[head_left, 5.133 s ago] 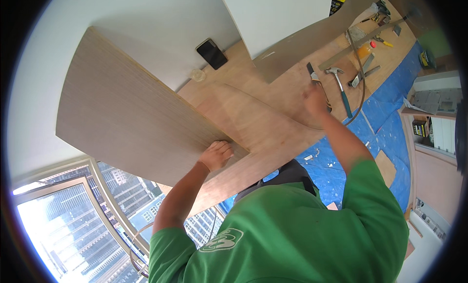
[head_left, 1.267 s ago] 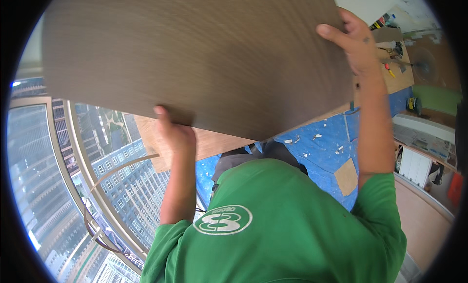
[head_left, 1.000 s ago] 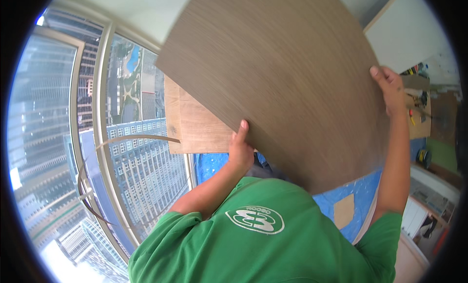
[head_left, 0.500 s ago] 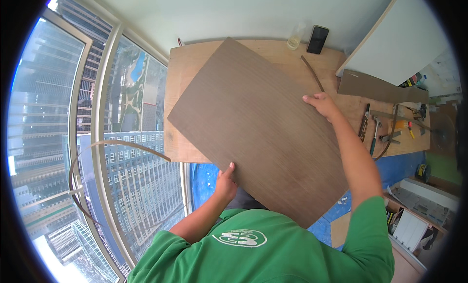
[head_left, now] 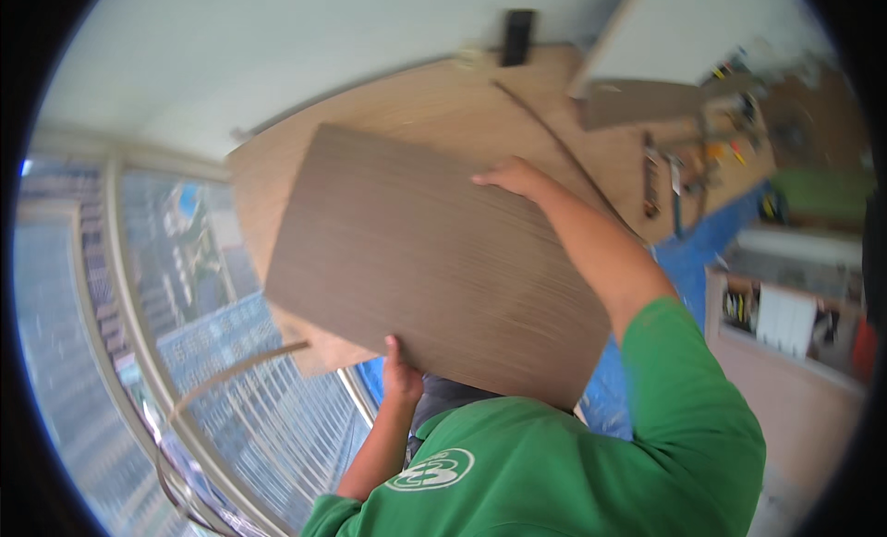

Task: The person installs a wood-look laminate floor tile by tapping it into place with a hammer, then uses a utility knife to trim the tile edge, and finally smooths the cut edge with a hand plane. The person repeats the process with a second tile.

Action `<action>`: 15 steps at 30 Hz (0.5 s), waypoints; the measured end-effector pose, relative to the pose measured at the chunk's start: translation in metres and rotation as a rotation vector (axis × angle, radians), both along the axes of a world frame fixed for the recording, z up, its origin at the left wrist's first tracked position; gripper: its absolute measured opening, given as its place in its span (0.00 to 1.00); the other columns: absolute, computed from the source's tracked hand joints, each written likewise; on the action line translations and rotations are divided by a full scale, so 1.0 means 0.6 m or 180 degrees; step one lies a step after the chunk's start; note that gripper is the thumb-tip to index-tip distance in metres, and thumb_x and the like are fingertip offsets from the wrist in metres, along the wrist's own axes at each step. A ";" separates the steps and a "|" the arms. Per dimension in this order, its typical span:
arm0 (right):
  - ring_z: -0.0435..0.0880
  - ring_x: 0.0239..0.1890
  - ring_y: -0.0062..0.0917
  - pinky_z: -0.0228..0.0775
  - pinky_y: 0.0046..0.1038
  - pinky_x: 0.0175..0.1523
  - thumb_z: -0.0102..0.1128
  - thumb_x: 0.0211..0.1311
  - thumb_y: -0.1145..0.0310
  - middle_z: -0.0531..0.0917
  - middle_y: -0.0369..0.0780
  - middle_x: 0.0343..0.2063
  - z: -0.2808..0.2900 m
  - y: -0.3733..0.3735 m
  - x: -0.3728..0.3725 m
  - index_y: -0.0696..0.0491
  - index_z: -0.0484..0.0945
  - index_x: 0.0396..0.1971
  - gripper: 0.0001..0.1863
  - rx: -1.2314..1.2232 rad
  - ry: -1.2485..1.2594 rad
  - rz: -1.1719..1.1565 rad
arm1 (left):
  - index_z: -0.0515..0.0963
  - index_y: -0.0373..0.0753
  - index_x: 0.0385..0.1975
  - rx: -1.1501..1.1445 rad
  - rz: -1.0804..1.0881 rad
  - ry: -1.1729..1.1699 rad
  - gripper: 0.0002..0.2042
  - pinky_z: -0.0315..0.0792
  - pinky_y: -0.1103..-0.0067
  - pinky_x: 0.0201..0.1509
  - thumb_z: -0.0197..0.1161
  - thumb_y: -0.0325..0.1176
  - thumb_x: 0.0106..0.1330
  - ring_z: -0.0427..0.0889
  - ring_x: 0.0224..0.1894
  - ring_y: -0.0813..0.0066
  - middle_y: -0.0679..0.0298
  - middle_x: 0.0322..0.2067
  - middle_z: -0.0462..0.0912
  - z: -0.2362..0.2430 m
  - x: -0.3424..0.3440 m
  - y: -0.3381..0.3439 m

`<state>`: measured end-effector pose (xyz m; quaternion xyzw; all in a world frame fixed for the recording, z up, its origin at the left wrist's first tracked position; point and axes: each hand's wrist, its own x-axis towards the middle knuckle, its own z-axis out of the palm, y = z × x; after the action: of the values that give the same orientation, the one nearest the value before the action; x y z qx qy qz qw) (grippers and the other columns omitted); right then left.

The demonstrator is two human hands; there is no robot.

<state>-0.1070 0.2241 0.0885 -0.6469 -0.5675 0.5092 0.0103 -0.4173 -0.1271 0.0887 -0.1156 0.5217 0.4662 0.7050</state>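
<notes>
A large brown wood-grain panel (head_left: 416,269) lies tilted across the workbench (head_left: 425,112), its near part reaching over the bench edge towards my body. My left hand (head_left: 402,375) grips the panel's near left edge, thumb on top and the other fingers hidden underneath. On the far right edge my right hand (head_left: 517,176) is closed around the panel, again with its thumb above. A long thin brown edging strip (head_left: 564,153) runs along the bench just beyond my right arm. Another strip (head_left: 240,363) sticks out past the bench's left end and curls down by the window.
A black phone (head_left: 517,38) stands by the wall at the back. To the right are a hammer (head_left: 675,190), other hand tools, a brown offcut (head_left: 642,104) and a leaning white board (head_left: 698,33). Blue sheeting (head_left: 684,269) covers floor below. Tall windows (head_left: 185,250) line the left.
The panel has turned counterclockwise and shifted left in view, both hands still on it. The head view has swung too, so bench and windows appear rotated. More of the strip on the right shows.
</notes>
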 end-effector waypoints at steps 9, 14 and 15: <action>0.81 0.58 0.43 0.72 0.39 0.64 0.69 0.63 0.44 0.84 0.51 0.54 0.040 -0.047 -0.007 0.57 0.81 0.57 0.34 0.1064 -0.0725 0.0099 | 0.57 0.45 0.75 -0.0096 -0.0202 0.0186 0.39 0.65 0.60 0.73 0.54 0.65 0.73 0.65 0.73 0.59 0.62 0.73 0.63 0.028 -0.038 0.012; 0.76 0.60 0.47 0.70 0.46 0.63 0.69 0.63 0.49 0.78 0.50 0.58 0.036 -0.270 0.141 0.57 0.78 0.56 0.30 0.2747 -0.0851 -0.1507 | 0.58 0.45 0.74 -0.0178 -0.0163 0.0221 0.39 0.67 0.60 0.73 0.54 0.65 0.72 0.65 0.73 0.59 0.62 0.73 0.63 0.022 -0.041 0.015; 0.77 0.59 0.47 0.70 0.46 0.63 0.70 0.62 0.49 0.79 0.53 0.56 0.036 -0.346 0.177 0.58 0.77 0.57 0.32 0.2661 -0.1417 -0.1853 | 0.58 0.45 0.74 -0.0150 -0.0233 0.0214 0.39 0.67 0.60 0.73 0.54 0.65 0.72 0.65 0.73 0.59 0.62 0.73 0.63 0.018 -0.040 0.016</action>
<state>-0.0010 0.0167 0.1103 -0.8099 -0.5075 0.0679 0.2863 -0.4415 -0.1178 0.0998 -0.0973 0.5599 0.4314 0.7007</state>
